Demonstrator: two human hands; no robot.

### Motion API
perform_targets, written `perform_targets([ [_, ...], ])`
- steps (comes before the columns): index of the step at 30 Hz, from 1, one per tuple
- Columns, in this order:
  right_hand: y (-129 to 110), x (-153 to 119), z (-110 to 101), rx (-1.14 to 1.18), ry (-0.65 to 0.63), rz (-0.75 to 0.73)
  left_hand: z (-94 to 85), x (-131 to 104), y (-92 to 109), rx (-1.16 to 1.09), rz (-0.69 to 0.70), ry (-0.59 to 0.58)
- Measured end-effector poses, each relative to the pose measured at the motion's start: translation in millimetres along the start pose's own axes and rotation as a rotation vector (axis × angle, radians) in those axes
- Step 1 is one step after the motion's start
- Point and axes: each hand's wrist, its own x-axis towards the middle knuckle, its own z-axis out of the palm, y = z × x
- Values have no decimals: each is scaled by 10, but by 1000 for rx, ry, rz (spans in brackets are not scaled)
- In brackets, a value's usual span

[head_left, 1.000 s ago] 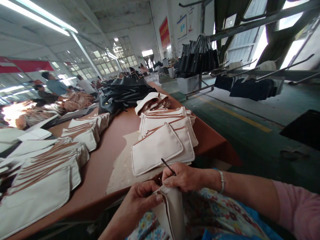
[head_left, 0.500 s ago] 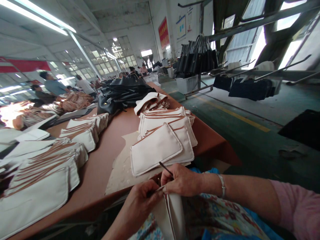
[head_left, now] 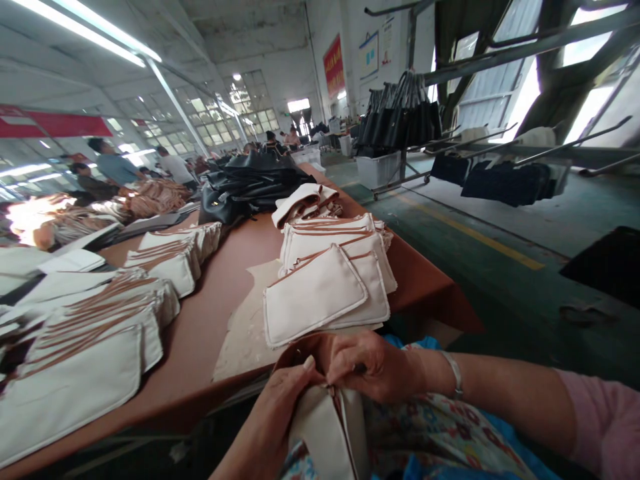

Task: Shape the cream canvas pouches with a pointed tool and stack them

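Observation:
Over my lap is a cream pouch (head_left: 320,430) with a dark slit or zipper line along it and brown lining (head_left: 313,347) showing at its far end. My left hand (head_left: 283,400) grips the pouch's edge from the left, thumb on top. Closed at the top end of the slit, my right hand (head_left: 373,367) has its fingertips against the pouch. The dark end of a thin stick-like tool (head_left: 359,368) shows in its curled fingers; the rest of the tool is hidden. Just beyond my hands, a pile of cream pouches (head_left: 315,293) with brown edges lies on the table.
The brown-covered table (head_left: 230,267) carries a sheet of tan paper (head_left: 240,340), rows of cream pouches (head_left: 95,353) at left and black bags (head_left: 255,180) farther back. On the right stands a metal rack (head_left: 470,67) with dark bags (head_left: 400,117) hanging. Other people work in the left background.
The pouch's far end has opened up, showing brown lining. My right hand has turned, and the dark tool no longer points up past the fingers. My left thumb now lies over the edge.

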Motion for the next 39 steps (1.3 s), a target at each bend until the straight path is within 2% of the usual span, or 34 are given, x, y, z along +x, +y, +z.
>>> perform_targets([
  [4, 67, -55, -16, -242, -91, -173, 16, 18, -11, -242, -108, -147],
  [7, 45, -97, -5, -199, -93, -160, -5, 26, -23, -196, -54, -169],
  [9, -9, -98, -27, -35, -43, 18, -35, 17, -18, -84, -6, -176],
  [11, -66, -65, -85, 138, -14, 281, -66, 3, 9, 51, 40, -190],
  [13, -100, -4, -167, 245, -70, 480, -86, -14, 62, 172, 71, -201],
  [16, -100, 99, -267, 289, -217, 566, -90, -41, 166, 319, 110, -194],
  [20, -73, 150, -241, 233, -312, 504, -68, -71, 233, 447, 178, -171],
  [24, -42, 91, -92, -7, -231, 183, -41, -54, 153, 332, 145, -165],
  [26, -19, 61, -57, -91, -180, 109, -30, -30, 112, 258, 114, -189],
  [29, 14, 53, -95, 42, -175, 279, -17, -2, 121, 317, 148, -164],
  [31, 27, 65, -138, 212, -213, 416, -12, 5, 156, 430, 218, -83],
  [33, 31, 76, -154, 325, -255, 484, -16, 9, 170, 487, 262, -33],
  [36, 3, 80, -125, 386, -256, 550, -63, 22, 103, 459, 299, -44],
  [39, -65, 78, -105, 452, -213, 685, -147, 19, -11, 462, 436, 19],
])
